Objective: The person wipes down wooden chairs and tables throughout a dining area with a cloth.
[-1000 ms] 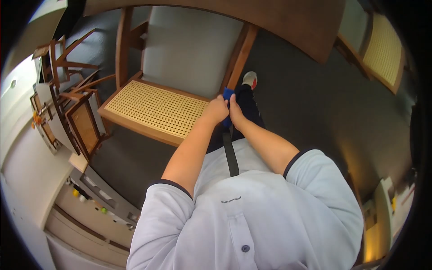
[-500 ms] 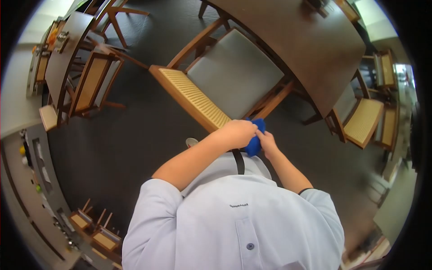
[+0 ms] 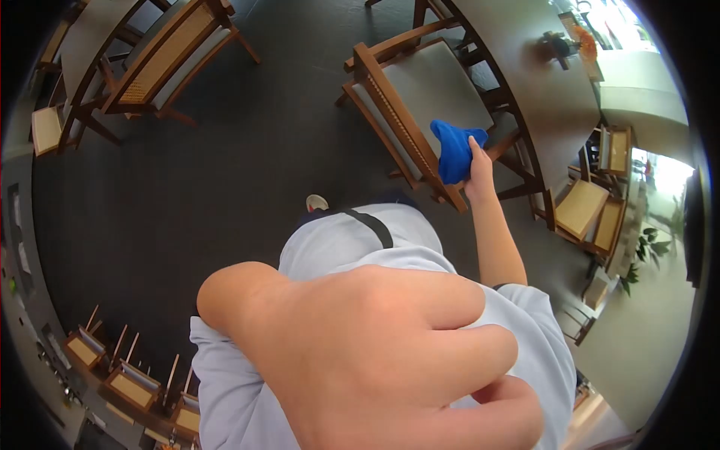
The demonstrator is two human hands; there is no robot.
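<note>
My left hand (image 3: 382,352) is raised very close to the camera, its back toward the view and its fingers curled. The fingertips are hidden, and I cannot see what they hold, if anything. My right hand (image 3: 478,174) reaches out at the right, closed on a crumpled blue cloth (image 3: 454,150). That cloth is in front of a wooden chair with a grey seat (image 3: 431,79), close to the frame of its backrest.
A dark table (image 3: 544,105) stands behind the chair, with a small orange flower arrangement (image 3: 585,43) on it. More cane chairs stand at the upper left (image 3: 169,60), right (image 3: 581,208) and lower left (image 3: 135,386). Dark floor (image 3: 202,172) lies between them.
Both hands were together on the cloth; my left hand has let go and come up to the camera. My right hand has moved out to the right with the cloth. The view has turned.
</note>
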